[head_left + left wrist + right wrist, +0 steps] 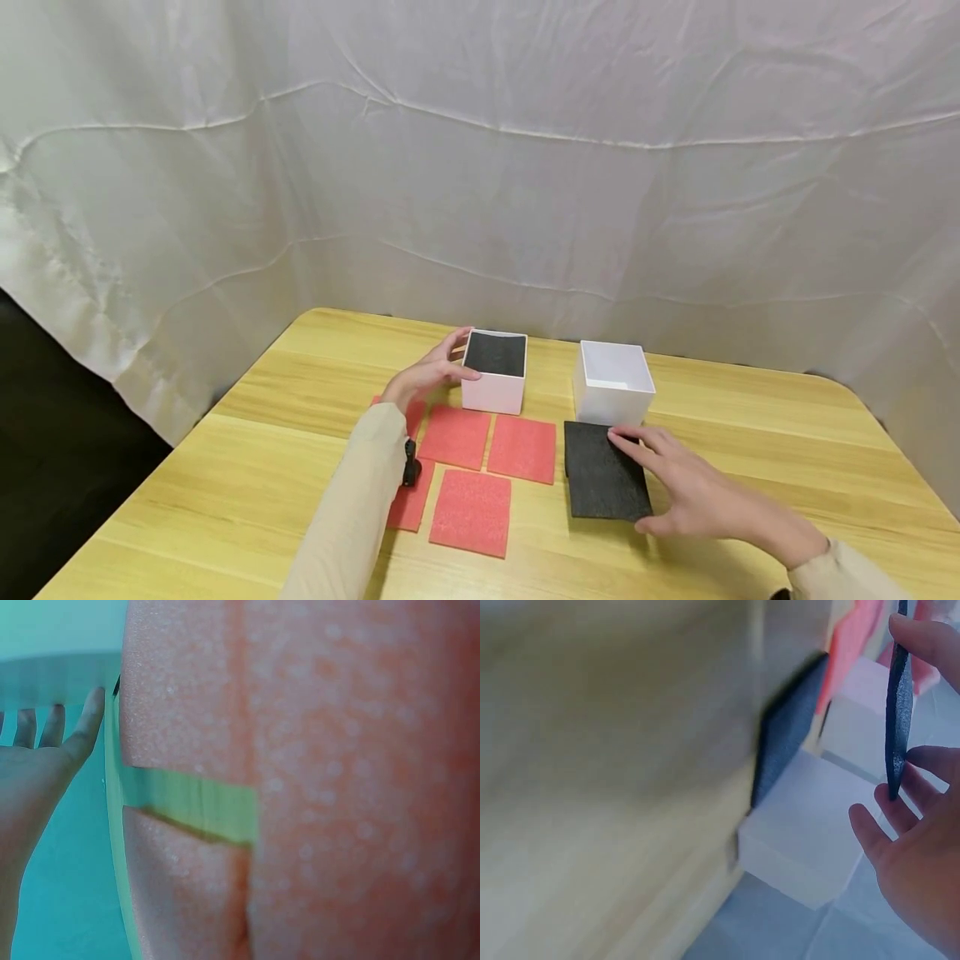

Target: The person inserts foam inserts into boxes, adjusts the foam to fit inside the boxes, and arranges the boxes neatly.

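While head view shows flat black foam [604, 471], right wrist reveals right hand [919, 862] lifting it

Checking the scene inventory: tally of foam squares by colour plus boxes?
Red foam squares: 5
Black foam squares: 3, one on the table, one lifted in the right hand, one in the left box
White boxes: 2
Total: 10
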